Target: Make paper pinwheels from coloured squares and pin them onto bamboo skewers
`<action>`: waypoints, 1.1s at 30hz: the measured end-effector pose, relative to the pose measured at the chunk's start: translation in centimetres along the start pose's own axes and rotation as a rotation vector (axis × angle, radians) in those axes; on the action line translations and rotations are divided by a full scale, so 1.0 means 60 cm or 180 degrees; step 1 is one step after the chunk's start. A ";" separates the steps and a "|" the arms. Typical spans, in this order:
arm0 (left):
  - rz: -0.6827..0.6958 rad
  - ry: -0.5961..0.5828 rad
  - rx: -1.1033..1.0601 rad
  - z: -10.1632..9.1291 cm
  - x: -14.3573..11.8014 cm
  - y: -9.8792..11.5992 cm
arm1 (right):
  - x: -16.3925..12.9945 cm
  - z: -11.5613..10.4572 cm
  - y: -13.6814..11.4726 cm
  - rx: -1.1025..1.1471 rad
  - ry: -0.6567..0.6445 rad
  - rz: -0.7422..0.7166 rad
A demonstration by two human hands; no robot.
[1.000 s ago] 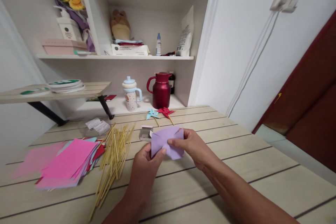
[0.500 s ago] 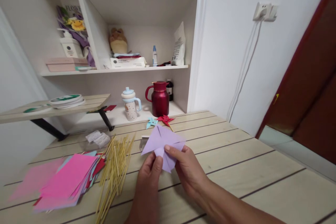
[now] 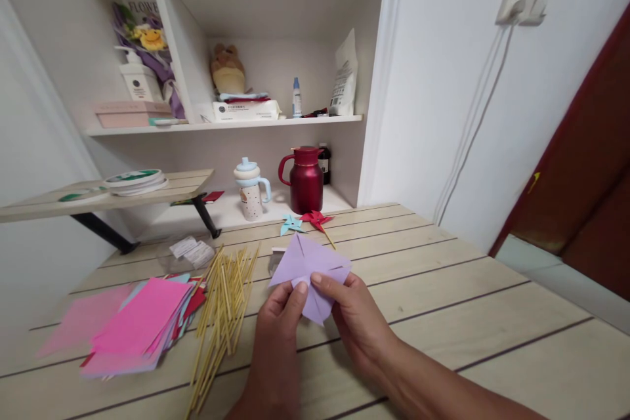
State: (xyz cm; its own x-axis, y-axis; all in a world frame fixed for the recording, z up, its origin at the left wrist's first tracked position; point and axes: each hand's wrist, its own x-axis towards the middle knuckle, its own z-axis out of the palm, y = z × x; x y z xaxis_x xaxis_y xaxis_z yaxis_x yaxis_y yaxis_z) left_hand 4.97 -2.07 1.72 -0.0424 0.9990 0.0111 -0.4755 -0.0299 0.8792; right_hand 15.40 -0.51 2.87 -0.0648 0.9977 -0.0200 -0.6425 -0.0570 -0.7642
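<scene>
Pinwheel folding, mid-step: a lilac paper square, cut along its diagonals, is held just above the counter near its middle, and its loose corners are being drawn in toward the centre. The left hand pinches the lower left part of the sheet between thumb and forefinger, fingers otherwise curled; the right hand presses its thumb on the gathered flaps at the centre while its fingers support the sheet from behind, so both hands are closed on the paper rather than spread. Judged from the flaps that stand free along the far edge, the folding appears incomplete; the next move would call for bringing a remaining corner to the centre without releasing those already held. To the left lie a bundle of bamboo sticks and, further left, a stack of coloured paper. Two finished pinwheels, one blue and one red, rest at the far edge before a red flask.
</scene>
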 end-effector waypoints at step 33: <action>-0.0216 0.0480 -0.0720 -0.019 -0.001 0.065 | 0.003 -0.045 -0.008 -0.3345 -0.1301 -0.2732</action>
State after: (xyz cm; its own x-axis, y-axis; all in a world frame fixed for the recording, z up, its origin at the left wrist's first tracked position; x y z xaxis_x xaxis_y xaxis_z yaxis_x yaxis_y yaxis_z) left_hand 2.13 -2.30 4.62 -0.1259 0.9835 -0.1300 -0.6652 0.0135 0.7466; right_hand 17.78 -0.23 1.48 -0.2802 0.6168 0.7355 0.2523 0.7866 -0.5635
